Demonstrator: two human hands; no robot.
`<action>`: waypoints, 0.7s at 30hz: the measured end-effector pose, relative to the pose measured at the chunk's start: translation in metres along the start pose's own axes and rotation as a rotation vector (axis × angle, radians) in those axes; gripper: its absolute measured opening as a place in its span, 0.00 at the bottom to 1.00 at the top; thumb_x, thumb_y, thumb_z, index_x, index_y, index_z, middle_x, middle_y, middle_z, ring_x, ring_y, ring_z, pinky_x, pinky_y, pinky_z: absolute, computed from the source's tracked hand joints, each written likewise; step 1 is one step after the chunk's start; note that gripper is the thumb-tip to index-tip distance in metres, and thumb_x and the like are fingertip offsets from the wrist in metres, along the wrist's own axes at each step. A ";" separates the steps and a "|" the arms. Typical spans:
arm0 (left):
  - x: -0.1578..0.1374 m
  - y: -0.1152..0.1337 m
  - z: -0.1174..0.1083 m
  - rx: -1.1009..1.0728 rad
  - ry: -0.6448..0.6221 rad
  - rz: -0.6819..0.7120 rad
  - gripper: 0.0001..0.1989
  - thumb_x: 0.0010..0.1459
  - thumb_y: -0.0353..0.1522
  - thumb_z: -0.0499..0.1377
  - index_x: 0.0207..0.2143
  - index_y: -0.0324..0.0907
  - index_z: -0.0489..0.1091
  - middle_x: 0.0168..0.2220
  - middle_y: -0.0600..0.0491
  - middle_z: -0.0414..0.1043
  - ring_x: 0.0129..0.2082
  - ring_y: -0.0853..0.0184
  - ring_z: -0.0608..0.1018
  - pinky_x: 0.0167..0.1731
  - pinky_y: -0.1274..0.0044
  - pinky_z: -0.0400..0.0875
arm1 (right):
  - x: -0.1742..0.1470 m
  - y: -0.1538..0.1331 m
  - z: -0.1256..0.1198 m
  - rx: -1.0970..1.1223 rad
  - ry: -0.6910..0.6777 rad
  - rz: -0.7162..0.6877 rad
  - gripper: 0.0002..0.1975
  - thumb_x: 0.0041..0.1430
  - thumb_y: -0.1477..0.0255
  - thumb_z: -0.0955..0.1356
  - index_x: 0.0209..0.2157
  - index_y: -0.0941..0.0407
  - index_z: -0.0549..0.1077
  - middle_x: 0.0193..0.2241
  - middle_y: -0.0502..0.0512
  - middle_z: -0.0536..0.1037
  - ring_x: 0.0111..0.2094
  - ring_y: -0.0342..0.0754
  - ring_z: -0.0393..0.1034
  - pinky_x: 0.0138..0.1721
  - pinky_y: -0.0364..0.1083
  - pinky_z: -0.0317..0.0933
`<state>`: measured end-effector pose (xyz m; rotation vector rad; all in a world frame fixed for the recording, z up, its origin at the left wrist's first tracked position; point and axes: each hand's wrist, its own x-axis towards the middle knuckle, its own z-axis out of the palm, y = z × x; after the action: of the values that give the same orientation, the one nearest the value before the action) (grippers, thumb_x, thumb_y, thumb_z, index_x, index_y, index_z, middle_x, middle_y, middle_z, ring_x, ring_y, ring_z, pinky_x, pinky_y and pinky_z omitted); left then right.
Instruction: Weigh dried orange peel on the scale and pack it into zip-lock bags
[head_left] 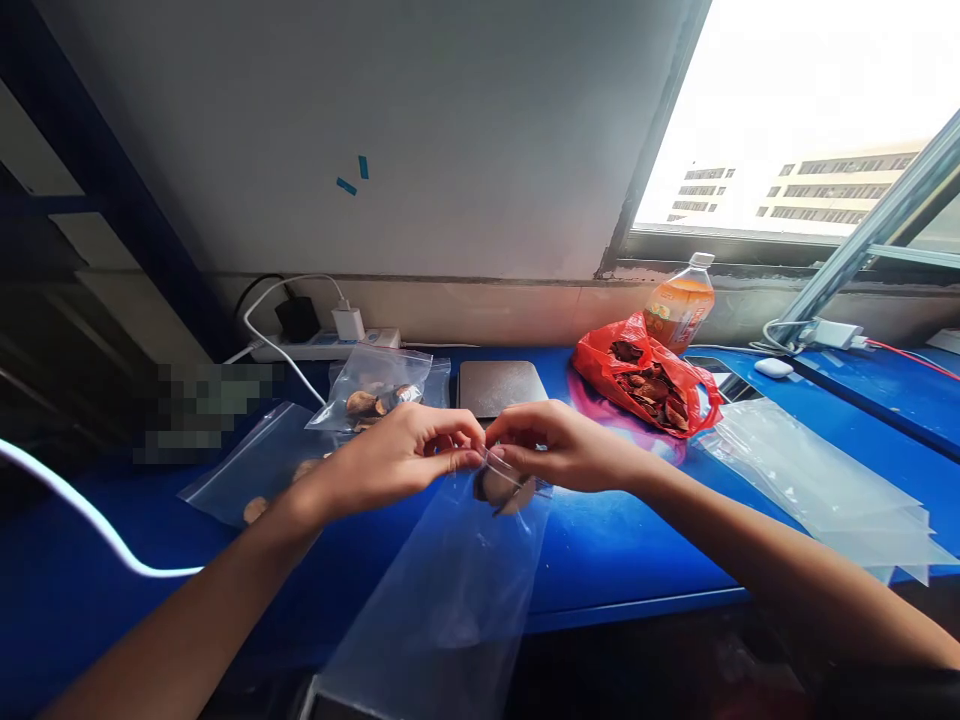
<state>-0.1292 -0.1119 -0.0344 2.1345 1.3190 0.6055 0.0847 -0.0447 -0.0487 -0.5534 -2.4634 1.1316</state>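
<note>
My left hand [420, 452] and my right hand [559, 447] meet at the middle, each pinching the top edge of a clear zip bag [450, 590]. The bag hangs down toward me past the table's front edge. Brownish dried slices [506, 490] show just under my right fingers, inside or behind the clear plastic; I cannot tell which. Beyond my hands sits a flat silver scale [501, 388], partly covered by them. Left of it lies a filled zip bag [375, 385] with brown pieces, and another zip bag [247, 475] rests partly behind my left forearm.
On the blue table [600, 550], a red plastic bag [637, 380] of dark dried pieces stands open before an orange drink bottle [682, 305]. Flat clear bags [825, 485] are stacked at right. A power strip [322, 345] with chargers lies along the wall; a white cable [90, 510] crosses the left.
</note>
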 end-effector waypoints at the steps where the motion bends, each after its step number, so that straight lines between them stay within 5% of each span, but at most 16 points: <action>1: 0.000 -0.001 -0.001 -0.001 0.008 -0.010 0.09 0.63 0.37 0.57 0.36 0.42 0.75 0.27 0.57 0.73 0.27 0.70 0.71 0.26 0.80 0.62 | 0.000 0.000 0.004 0.031 0.075 -0.003 0.15 0.63 0.64 0.65 0.39 0.61 0.76 0.27 0.51 0.73 0.26 0.40 0.63 0.26 0.40 0.56; 6: 0.001 -0.006 -0.005 -0.006 0.037 -0.010 0.09 0.61 0.38 0.58 0.34 0.42 0.74 0.28 0.55 0.75 0.29 0.69 0.74 0.28 0.80 0.66 | -0.004 0.019 0.000 0.153 0.619 -0.017 0.13 0.60 0.63 0.66 0.39 0.58 0.72 0.19 0.45 0.66 0.22 0.39 0.59 0.23 0.40 0.52; 10: 0.003 -0.011 -0.004 -0.040 0.043 0.011 0.08 0.59 0.37 0.60 0.32 0.42 0.75 0.29 0.55 0.75 0.29 0.69 0.75 0.28 0.81 0.68 | -0.007 0.045 -0.013 0.188 0.774 0.103 0.10 0.56 0.66 0.67 0.38 0.57 0.71 0.13 0.39 0.56 0.15 0.37 0.45 0.17 0.40 0.39; 15: 0.007 -0.016 -0.001 -0.220 0.213 0.000 0.07 0.56 0.37 0.63 0.33 0.43 0.75 0.31 0.55 0.76 0.31 0.69 0.77 0.31 0.80 0.71 | -0.008 0.046 -0.013 0.116 0.758 0.014 0.12 0.57 0.63 0.67 0.34 0.58 0.73 0.21 0.47 0.67 0.23 0.40 0.60 0.26 0.42 0.55; 18: 0.010 -0.017 0.002 -0.345 0.368 -0.037 0.07 0.54 0.36 0.64 0.33 0.42 0.74 0.29 0.55 0.75 0.29 0.70 0.75 0.30 0.80 0.71 | -0.010 0.035 -0.006 0.188 0.565 -0.014 0.17 0.61 0.58 0.65 0.38 0.57 0.74 0.28 0.50 0.71 0.31 0.43 0.66 0.32 0.44 0.60; 21: 0.014 -0.017 0.006 -0.398 0.455 -0.108 0.07 0.51 0.35 0.62 0.31 0.41 0.74 0.26 0.54 0.74 0.26 0.70 0.75 0.30 0.78 0.71 | -0.014 0.028 0.000 0.239 0.372 0.012 0.16 0.58 0.60 0.68 0.42 0.57 0.72 0.24 0.46 0.67 0.25 0.40 0.60 0.25 0.41 0.54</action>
<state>-0.1302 -0.0944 -0.0489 1.6461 1.3873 1.2458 0.1020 -0.0345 -0.0728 -0.6410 -1.9816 1.1853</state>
